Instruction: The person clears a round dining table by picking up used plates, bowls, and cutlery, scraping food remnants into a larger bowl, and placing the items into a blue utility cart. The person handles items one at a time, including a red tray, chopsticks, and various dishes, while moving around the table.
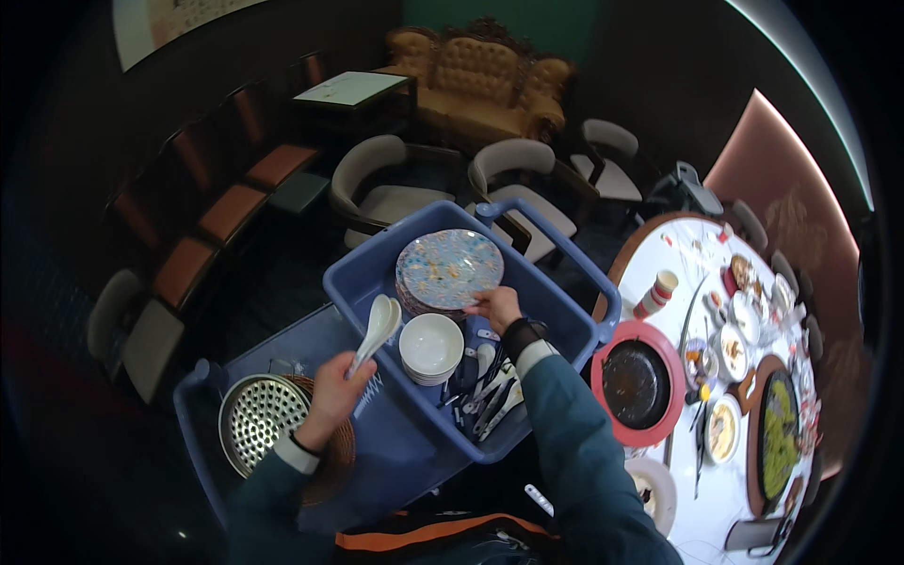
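White soup spoons (379, 325), nested together, stand up from my left hand (337, 395), which grips their handles beside a blue plastic tub (452, 441). Inside the tub, my right hand (496, 307) has its fingers at the near edge of a stack of patterned plates (450, 268); whether it grips the top plate, I cannot tell. A stack of white bowls (431, 346) sits just nearer than the plates. To the right of the bowls lies a jumble of spoons and other cutlery (494, 399).
The tub rests on a blue cart (395, 445), where a perforated metal strainer (261, 420) and a woven basket (339, 459) lie at left. At right a round table (685, 508) bears used dishes and a red-rimmed pan (671, 353). Chairs (385, 191) and a tufted sofa (480, 70) stand beyond.
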`<action>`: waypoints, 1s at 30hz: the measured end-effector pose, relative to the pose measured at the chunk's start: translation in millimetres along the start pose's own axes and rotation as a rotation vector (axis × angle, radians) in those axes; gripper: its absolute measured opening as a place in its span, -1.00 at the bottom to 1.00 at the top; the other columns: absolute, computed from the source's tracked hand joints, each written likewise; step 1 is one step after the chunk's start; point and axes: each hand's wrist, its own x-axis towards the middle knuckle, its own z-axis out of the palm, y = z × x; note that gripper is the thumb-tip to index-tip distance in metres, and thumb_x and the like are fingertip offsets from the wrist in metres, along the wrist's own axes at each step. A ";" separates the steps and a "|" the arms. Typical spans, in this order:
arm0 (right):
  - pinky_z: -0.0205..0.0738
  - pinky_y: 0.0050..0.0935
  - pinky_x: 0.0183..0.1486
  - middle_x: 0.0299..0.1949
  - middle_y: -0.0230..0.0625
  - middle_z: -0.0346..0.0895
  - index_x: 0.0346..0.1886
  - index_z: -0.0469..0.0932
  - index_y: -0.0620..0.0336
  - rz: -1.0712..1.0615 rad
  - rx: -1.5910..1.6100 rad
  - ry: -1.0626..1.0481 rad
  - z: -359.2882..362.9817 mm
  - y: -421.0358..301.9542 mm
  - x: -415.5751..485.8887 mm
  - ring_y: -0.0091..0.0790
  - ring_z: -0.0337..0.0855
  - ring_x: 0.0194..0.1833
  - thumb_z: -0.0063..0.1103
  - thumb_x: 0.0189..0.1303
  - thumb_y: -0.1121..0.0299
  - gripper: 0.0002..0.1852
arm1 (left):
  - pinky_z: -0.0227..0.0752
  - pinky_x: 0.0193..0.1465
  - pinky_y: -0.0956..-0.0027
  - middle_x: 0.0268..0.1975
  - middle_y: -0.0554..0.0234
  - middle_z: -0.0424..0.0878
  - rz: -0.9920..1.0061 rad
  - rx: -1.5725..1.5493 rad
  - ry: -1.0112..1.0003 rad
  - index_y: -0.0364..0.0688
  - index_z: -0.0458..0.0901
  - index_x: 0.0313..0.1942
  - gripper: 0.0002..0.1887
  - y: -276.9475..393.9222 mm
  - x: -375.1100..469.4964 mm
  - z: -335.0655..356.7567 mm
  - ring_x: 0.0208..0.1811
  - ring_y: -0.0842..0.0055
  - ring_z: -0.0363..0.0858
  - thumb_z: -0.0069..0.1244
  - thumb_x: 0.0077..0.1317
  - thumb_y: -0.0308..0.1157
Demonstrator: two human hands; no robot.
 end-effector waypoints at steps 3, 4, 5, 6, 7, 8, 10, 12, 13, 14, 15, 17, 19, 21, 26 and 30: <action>0.77 -0.22 -0.27 -0.25 0.12 0.60 -0.19 0.49 0.58 0.042 -0.040 0.005 15.1 13.5 8.0 0.01 0.74 -0.30 0.12 0.22 0.63 -0.85 | 0.18 -0.52 0.57 -0.58 0.58 0.39 -0.116 -0.032 -0.087 -0.27 0.61 -0.33 -0.80 15.0 -29.1 8.2 -0.55 0.82 0.29 0.09 0.39 -0.31; 0.72 -0.21 -0.26 -0.31 0.08 0.62 -0.23 0.55 0.46 -0.144 -0.697 -0.170 -17.0 13.4 16.0 -0.02 0.73 -0.29 0.19 0.15 0.54 -0.84 | 0.17 -0.51 0.57 -0.58 0.58 0.39 -0.143 -0.055 -0.183 -0.26 0.61 -0.34 -0.80 20.0 -35.3 26.6 -0.54 0.82 0.28 0.09 0.39 -0.31; 0.67 -0.20 -0.25 -0.36 0.04 0.65 -0.27 0.61 0.34 -0.443 -1.310 -0.228 -49.2 12.6 23.8 -0.06 0.73 -0.28 0.26 0.07 0.46 -0.83 | 0.17 -0.49 0.56 -0.56 0.57 0.40 -0.167 -0.118 -0.238 -0.28 0.62 -0.27 -0.82 16.1 -41.7 46.4 -0.52 0.81 0.29 0.07 0.40 -0.33; 0.57 -0.09 -0.22 -0.40 -0.01 0.65 -0.25 0.68 0.18 -0.344 -1.470 -0.182 -6.4 -2.5 9.4 -0.01 0.69 -0.27 0.39 -0.09 0.34 -0.72 | 0.20 -0.46 0.56 -0.54 0.54 0.42 -0.100 -0.007 -0.228 -0.30 0.63 -0.19 -0.82 11.0 -46.3 48.1 -0.50 0.79 0.31 0.06 0.40 -0.35; 0.57 -0.04 -0.22 -0.40 -0.03 0.66 -0.04 0.60 0.15 -0.661 -1.492 -0.034 -13.9 0.0 -2.2 0.01 0.69 -0.22 0.32 -0.06 0.42 -0.59 | 0.23 -0.43 0.57 -0.52 0.52 0.44 -0.015 0.076 -0.278 -0.32 0.63 -0.11 -0.80 9.6 -48.5 61.9 -0.49 0.77 0.34 0.06 0.40 -0.36; 0.57 -0.07 -0.26 -0.45 -0.08 0.65 -0.07 0.58 0.17 -0.490 -1.348 -0.066 -1.2 -22.8 -25.2 -0.02 0.69 -0.31 0.15 0.15 0.28 -0.70 | 0.30 -0.37 0.54 -0.47 0.44 0.50 0.006 0.073 -0.283 -0.34 0.56 0.07 -0.69 7.7 -50.0 73.6 -0.44 0.74 0.38 0.06 0.39 -0.38; 0.53 -0.18 -0.39 -0.60 -0.21 0.58 -0.28 0.58 0.23 -0.214 -1.032 -0.004 -15.1 -66.5 -84.3 -0.15 0.68 -0.49 -0.26 0.48 -0.04 -0.46 | 0.44 -0.24 0.36 -0.30 0.14 0.64 0.246 0.312 -0.358 -0.31 0.42 0.23 -0.59 12.0 -45.0 104.1 -0.31 0.39 0.60 -0.04 0.42 -0.41; 0.51 -0.25 -0.38 -0.58 -0.25 0.56 -0.37 0.56 0.28 -0.437 -0.835 0.203 -57.3 -85.9 -160.1 -0.21 0.68 -0.47 -0.29 0.49 -0.09 -0.39 | 0.47 -0.13 0.24 -0.15 -0.05 0.64 0.339 0.491 -0.455 -0.32 0.33 0.29 -0.55 13.4 -36.8 127.6 -0.18 0.12 0.64 -0.11 0.43 -0.44; 0.52 -0.26 -0.35 -0.52 -0.24 0.58 -0.31 0.57 0.27 -0.516 -0.694 0.279 -85.6 -87.6 -193.6 -0.19 0.68 -0.46 -0.26 0.48 -0.07 -0.42 | 0.47 -0.07 0.20 -0.07 -0.14 0.61 0.380 0.548 -0.490 -0.33 0.29 0.31 -0.54 9.0 -31.9 141.9 -0.11 0.03 0.61 -0.15 0.43 -0.45; 0.53 -0.26 -0.33 -0.44 -0.22 0.60 -0.24 0.56 0.27 -0.595 -0.687 0.352 -119.4 -85.3 -227.0 -0.19 0.67 -0.45 -0.23 0.47 -0.01 -0.49 | 0.46 -0.01 0.16 0.01 -0.22 0.59 0.414 0.609 -0.509 -0.35 0.25 0.33 -0.52 2.6 -26.5 154.4 -0.04 -0.06 0.59 -0.18 0.43 -0.47; 0.53 -0.27 -0.31 -0.36 -0.20 0.61 -0.18 0.55 0.26 -0.674 -0.680 0.428 -158.3 -80.3 -263.7 -0.18 0.65 -0.45 -0.19 0.47 0.05 -0.55 | 0.44 0.04 0.16 0.06 -0.25 0.54 0.455 0.567 -0.561 -0.37 0.23 0.34 -0.51 -6.8 -20.3 165.8 0.01 -0.07 0.56 -0.19 0.42 -0.47; 0.55 -0.29 -0.34 -0.33 -0.13 0.58 -0.12 0.53 0.25 -0.793 -0.688 0.787 -256.7 -43.0 -325.9 -0.24 0.65 -0.46 -0.18 0.46 0.20 -0.66 | 0.39 0.16 0.15 0.17 -0.32 0.45 0.535 0.484 -0.676 -0.41 0.18 0.36 -0.48 -29.8 -6.0 186.0 0.11 -0.08 0.50 -0.22 0.42 -0.49; 0.48 -0.47 -0.54 -0.52 -0.32 0.54 -0.25 0.53 0.24 -0.437 -0.368 1.002 -346.4 -20.5 -394.1 -0.43 0.58 -0.57 -0.08 0.45 0.04 -0.59 | 0.30 0.27 0.13 0.24 -0.33 0.37 0.420 0.544 -0.731 -0.43 0.19 0.35 -0.45 -38.7 1.3 190.6 0.23 -0.09 0.41 -0.16 0.37 -0.47; 0.36 -0.56 -0.64 -0.60 -0.35 0.51 -0.32 0.50 0.23 -0.219 -0.210 1.191 -421.1 7.8 -457.8 -0.52 0.51 -0.64 -0.03 0.43 0.04 -0.59 | 0.29 0.28 0.12 0.23 -0.30 0.40 0.318 0.703 -0.776 -0.43 0.24 0.33 -0.44 -32.1 5.5 197.2 0.23 -0.09 0.42 -0.09 0.34 -0.47; 0.66 -0.42 -0.30 -0.29 -0.07 0.59 -0.15 0.44 0.35 -0.257 0.317 1.064 -554.4 34.2 -519.9 -0.29 0.67 -0.39 0.04 0.35 0.34 -0.78 | 0.19 0.35 0.16 0.22 -0.21 0.41 0.514 0.929 -0.415 -0.40 0.38 0.22 -0.52 2.7 14.7 214.8 0.26 0.00 0.38 -0.02 0.29 -0.50; 0.61 -0.08 0.10 -0.03 0.13 0.47 -0.02 0.34 0.45 -0.425 0.850 0.905 -683.3 36.2 -453.5 0.07 0.60 0.00 0.05 0.36 0.36 -0.69 | 0.23 0.32 0.21 0.17 -0.12 0.46 0.625 0.852 -0.333 -0.39 0.42 0.18 -0.58 80.7 -35.1 293.2 0.24 0.07 0.41 -0.06 0.30 -0.57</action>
